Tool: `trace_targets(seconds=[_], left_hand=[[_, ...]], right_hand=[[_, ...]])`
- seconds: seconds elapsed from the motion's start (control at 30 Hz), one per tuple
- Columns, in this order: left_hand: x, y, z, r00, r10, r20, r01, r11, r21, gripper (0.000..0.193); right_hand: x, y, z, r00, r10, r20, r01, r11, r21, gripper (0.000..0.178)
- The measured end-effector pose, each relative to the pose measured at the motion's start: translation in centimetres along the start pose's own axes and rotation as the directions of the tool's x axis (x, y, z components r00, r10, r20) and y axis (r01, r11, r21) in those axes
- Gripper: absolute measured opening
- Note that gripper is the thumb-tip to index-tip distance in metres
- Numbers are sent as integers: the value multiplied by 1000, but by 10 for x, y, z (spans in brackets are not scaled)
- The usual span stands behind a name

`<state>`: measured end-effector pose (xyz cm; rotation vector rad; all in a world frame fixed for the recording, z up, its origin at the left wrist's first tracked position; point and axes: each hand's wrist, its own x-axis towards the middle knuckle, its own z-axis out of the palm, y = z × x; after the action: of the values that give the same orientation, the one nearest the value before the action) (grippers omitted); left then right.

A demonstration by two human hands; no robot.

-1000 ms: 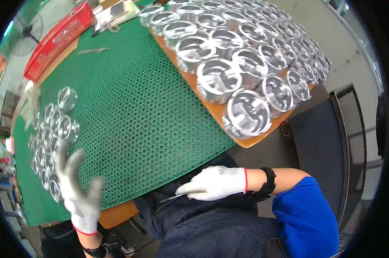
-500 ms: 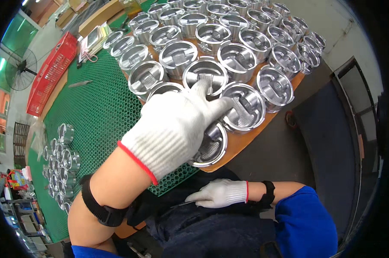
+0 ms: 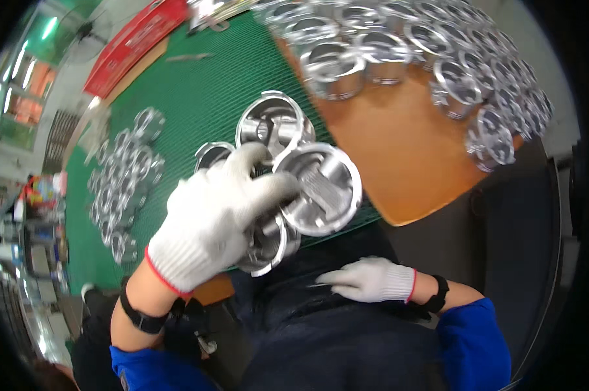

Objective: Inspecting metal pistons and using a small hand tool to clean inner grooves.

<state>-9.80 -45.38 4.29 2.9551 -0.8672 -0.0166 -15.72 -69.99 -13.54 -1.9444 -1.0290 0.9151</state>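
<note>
My left hand [image 3: 210, 215], in a white knitted glove with a red cuff, is closed around a cluster of shiny metal engine pistons. A front piston [image 3: 320, 189] turns its hollow underside toward me. Behind it is another piston [image 3: 268, 124], with a lower piston [image 3: 268, 244] below and one more [image 3: 213, 155] partly hidden by the glove. The cluster is over the green mat's near edge. My right hand [image 3: 366, 279], gloved alike, rests low before my dark apron. Its fingers are closed on a thin metal tool, of which only a narrow tip shows.
Many pistons [image 3: 333, 68] stand on an orange-brown board [image 3: 386, 163] at the right. Smaller groups of metal parts [image 3: 128, 186] stand on the green mat [image 3: 197, 78] at left. A red basket [image 3: 131, 42] and a thin tool [image 3: 189, 57] lie farther back.
My left hand has taken several pistons off the near corner of the board and carried them left, over the mat. The view has shifted. My right hand stays low, fingers closed.
</note>
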Motion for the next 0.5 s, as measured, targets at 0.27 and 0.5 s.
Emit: trace_targets(seconds=[0.27,0.5], left_hand=[[-53,-93,65,974,-204,-102,196,977,-82,41],[-106,-61,63,862,-252,-439,184,964,-192,43]], right_hand=[[19,-30,-11,999,-46,17,48,988,-148,34],[23,-54,-32,996,81,-35,-85,987,-137,40]])
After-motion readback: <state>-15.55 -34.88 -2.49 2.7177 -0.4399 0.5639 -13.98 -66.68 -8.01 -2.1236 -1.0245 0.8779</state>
